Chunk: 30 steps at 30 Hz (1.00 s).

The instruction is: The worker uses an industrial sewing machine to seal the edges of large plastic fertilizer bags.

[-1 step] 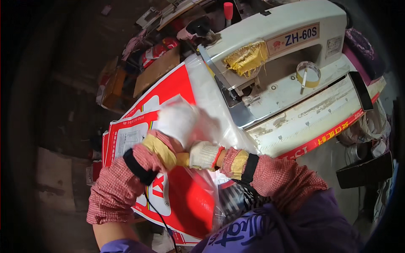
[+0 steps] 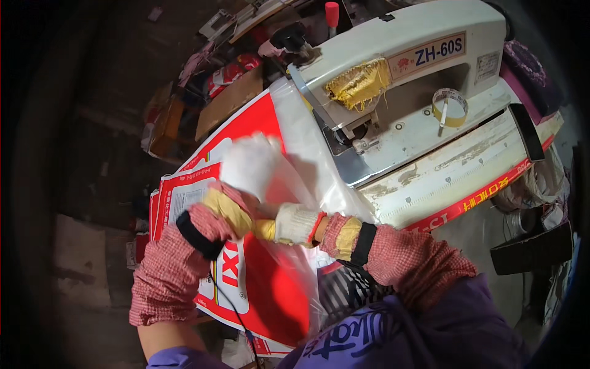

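Head view, single frame. Both hands are gloved in white knit with yellow cuffs, and checked red sleeve covers run up the forearms.

Left hand (image 2: 249,165): it rests on the red and white printed sack (image 2: 258,289), at the point where the clear plastic liner (image 2: 307,154) comes out of the sack mouth. The fingers look spread and laid flat over the liner, but motion blur softens the fingertips, so I cannot tell whether they pinch the film or only press it.

Right hand (image 2: 295,224): it lies just near of the left hand and touches its wrist. The fingers are curled and pressed together. They appear bunched on the liner edge, though what they grip is hidden beneath the glove.

Sack position: it lies flat, with its long axis running from near-left to far-right. Its open end points toward the white sewing machine (image 2: 405,74) on the far right. The liner already reaches the machine bed, beside the needle area.

Key relation: the sack mouth lies far-right of both hands, and the left hand is the nearer to it.

Other items: a roll of yellow tape (image 2: 450,106) sits on the machine bed, and a red knob (image 2: 332,13) stands at the far edge.
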Tool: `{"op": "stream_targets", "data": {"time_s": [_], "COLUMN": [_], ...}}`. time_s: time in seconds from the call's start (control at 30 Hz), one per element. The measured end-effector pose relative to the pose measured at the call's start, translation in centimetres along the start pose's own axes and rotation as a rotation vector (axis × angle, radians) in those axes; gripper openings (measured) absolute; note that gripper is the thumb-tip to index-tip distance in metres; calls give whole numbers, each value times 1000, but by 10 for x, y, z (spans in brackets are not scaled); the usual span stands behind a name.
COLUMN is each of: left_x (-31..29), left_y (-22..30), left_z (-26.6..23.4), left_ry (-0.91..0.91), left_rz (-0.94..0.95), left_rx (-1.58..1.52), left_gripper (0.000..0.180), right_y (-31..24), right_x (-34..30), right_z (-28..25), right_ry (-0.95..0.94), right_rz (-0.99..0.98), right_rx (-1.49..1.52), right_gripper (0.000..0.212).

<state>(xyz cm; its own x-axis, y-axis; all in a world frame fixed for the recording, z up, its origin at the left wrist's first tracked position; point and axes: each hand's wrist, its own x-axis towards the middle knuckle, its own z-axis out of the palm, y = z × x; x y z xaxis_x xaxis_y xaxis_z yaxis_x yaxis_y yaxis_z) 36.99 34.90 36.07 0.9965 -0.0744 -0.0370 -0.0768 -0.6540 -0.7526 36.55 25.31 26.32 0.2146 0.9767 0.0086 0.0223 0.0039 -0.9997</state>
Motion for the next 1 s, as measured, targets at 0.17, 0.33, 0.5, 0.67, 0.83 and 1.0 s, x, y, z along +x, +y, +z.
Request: {"op": "stream_targets", "data": {"time_s": [0.17,0.33,0.5,0.67,0.83,1.0], "left_x": [49,99,118,97,97,107], "left_y": [-28,-97,-162,-158,-135,-118], "left_z": [63,-1,-46,-53,-62,-53], "left_ry": [-5,-87,-106,-30,-101,-105], "left_rz": [-534,-339,-411,-360,-354,-336], "left_rx": [-121,8,126,130,160,103], "left_gripper": [19,19,29,34,34,34], "right_y": [1,0,4,24,31,0], "right_x": [13,-1,-66,-136,-151,-147], "right_z": [6,33,21,-27,-49,-65], "right_ry": [50,-178,-198,36,1004,781], "right_rz": [-31,-235,-120,295,67,101], "right_rx": [-287,-461,-227,94,-313,-179], "right_gripper": [61,51,39,28,33,43]}}
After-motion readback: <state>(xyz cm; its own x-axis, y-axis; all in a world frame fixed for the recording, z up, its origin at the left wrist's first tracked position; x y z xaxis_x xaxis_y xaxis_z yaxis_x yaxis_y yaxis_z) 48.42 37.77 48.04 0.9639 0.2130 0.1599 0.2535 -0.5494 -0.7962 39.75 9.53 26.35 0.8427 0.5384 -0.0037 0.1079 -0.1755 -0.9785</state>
